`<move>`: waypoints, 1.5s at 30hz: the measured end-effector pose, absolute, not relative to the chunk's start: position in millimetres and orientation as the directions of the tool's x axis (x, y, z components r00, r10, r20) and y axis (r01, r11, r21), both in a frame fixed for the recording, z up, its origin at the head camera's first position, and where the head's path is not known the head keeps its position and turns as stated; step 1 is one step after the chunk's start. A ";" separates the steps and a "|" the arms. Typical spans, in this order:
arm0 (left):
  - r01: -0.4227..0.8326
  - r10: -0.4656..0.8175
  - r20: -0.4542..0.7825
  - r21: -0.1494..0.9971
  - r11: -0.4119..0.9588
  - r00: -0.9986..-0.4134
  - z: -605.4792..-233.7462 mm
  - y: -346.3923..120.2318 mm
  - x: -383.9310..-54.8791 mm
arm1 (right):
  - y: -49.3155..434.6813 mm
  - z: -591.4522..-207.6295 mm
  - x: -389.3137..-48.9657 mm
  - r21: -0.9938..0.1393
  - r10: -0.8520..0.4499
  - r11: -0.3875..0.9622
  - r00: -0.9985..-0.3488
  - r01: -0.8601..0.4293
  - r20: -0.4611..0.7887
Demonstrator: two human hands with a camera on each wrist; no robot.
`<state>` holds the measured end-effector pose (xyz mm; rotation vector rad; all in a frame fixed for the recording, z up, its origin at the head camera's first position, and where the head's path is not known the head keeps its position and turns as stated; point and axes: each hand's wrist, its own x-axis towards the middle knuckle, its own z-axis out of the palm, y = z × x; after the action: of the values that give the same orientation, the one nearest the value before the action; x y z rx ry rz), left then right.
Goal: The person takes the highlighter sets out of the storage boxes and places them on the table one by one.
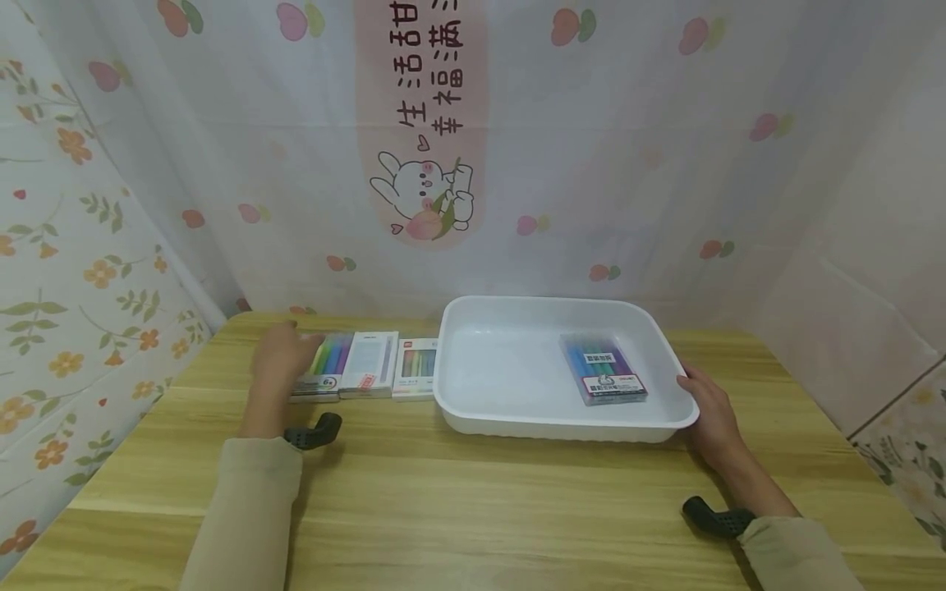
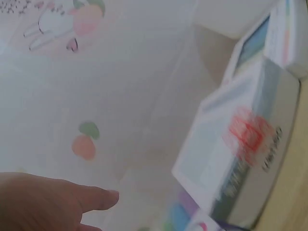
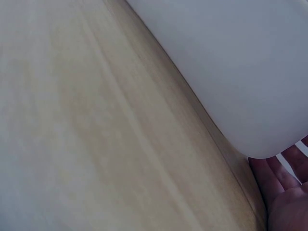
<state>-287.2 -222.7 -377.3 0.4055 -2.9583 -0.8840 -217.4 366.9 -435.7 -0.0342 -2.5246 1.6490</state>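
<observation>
My left hand (image 1: 284,353) is over the left end of a row of packs, its thumb stretched out above a clear pack of rainbow-coloured pens (image 1: 330,361). In the left wrist view, an extended digit of the left hand (image 2: 57,202) points across the curtain with nothing gripped. My right hand (image 1: 713,414) holds the right end of a white plastic tray (image 1: 510,419), thumb at the rim and fingers along the outer wall. Inside the tray, toward the right, lies a clear pack of coloured pens (image 1: 602,369) with a white label.
Beside the pen pack lie a white box with a red seal (image 1: 367,365) and a white box with a coloured window (image 1: 416,369), close against the tray's left side. A patterned curtain (image 1: 591,164) hangs behind the wooden table (image 1: 473,509).
</observation>
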 end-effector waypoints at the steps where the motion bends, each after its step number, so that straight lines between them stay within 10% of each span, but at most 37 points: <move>1: -0.230 -0.252 -0.038 0.552 0.801 -0.967 -375.2 -221.1 -286.9 | 367.2 -435.7 -217.6 -0.903 0.089 0.428 -0.991 -0.049 0.096; 45: 0.011 -0.116 0.102 0.797 0.604 -0.988 -273.4 -76.0 -275.3 | 367.8 -438.0 -218.3 -0.927 0.075 0.365 -0.990 -0.083 0.118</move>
<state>-275.3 -76.0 -273.4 0.0882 -2.6830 -1.3337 -218.3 367.8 -438.0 0.0071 -2.4769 1.6952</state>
